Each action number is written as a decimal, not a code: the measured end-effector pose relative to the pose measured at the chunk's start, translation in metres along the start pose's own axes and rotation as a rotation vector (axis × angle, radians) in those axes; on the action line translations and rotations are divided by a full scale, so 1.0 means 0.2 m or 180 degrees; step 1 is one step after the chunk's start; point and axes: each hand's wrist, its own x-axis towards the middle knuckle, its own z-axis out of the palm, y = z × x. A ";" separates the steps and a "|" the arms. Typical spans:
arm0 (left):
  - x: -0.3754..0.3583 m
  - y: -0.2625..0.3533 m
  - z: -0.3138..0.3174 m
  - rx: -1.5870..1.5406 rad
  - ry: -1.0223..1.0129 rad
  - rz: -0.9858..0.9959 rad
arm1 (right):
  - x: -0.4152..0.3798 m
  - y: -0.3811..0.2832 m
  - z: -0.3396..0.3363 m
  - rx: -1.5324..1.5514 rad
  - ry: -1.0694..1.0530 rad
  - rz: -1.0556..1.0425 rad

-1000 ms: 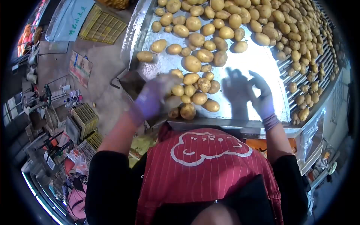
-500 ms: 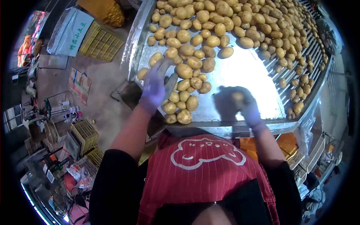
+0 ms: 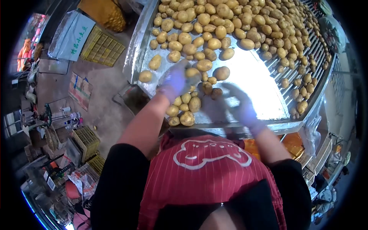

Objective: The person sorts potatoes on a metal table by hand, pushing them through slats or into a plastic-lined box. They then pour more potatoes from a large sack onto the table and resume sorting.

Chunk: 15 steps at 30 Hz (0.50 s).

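Observation:
Potatoes of mixed sizes lie on a sloping metal sorting table (image 3: 260, 80). My left hand (image 3: 175, 81), gloved, is among the potatoes at the table's left side. Its fingers and thumb close around a yellowish potato (image 3: 192, 72). My right hand (image 3: 242, 107), also gloved and slightly blurred, hovers over the bare metal near the front edge. Its fingers are spread toward a darker potato (image 3: 216, 93), and no potato shows in it. A small cluster of potatoes (image 3: 187, 118) rests by the front rim, below my left hand.
A large heap of potatoes (image 3: 268, 27) covers the back and the slatted bars (image 3: 274, 69) at right. On the floor at left stand a yellow crate (image 3: 102, 46) and a stack of crates (image 3: 86, 142). A metal rim (image 3: 245, 130) borders the table's front.
My left hand has moved right, from the left-side potatoes onto another potato. My right hand has let go of a small potato and opened, shifting slightly left. Several potatoes near the hands have shifted.

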 end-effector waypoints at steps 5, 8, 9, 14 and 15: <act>-0.16 0.05 0.03 -0.2181 -0.0309 0.0474 | 0.13 -0.14 0.21 0.5574 -0.1381 0.1641; -0.20 0.14 -0.04 -0.1246 0.0314 0.1191 | 0.05 -0.17 -0.14 0.3582 0.0599 0.2203; -0.21 0.09 0.00 -0.0179 0.0352 0.1728 | -0.02 -0.11 -0.30 0.3096 0.1230 0.1808; -0.44 -0.13 0.25 0.1591 -0.0286 0.2269 | -0.61 0.51 -1.19 0.0496 0.2833 0.1625; -0.43 -0.14 0.23 0.1583 -0.0302 0.2321 | -0.57 0.46 -1.16 0.0334 0.2548 0.1729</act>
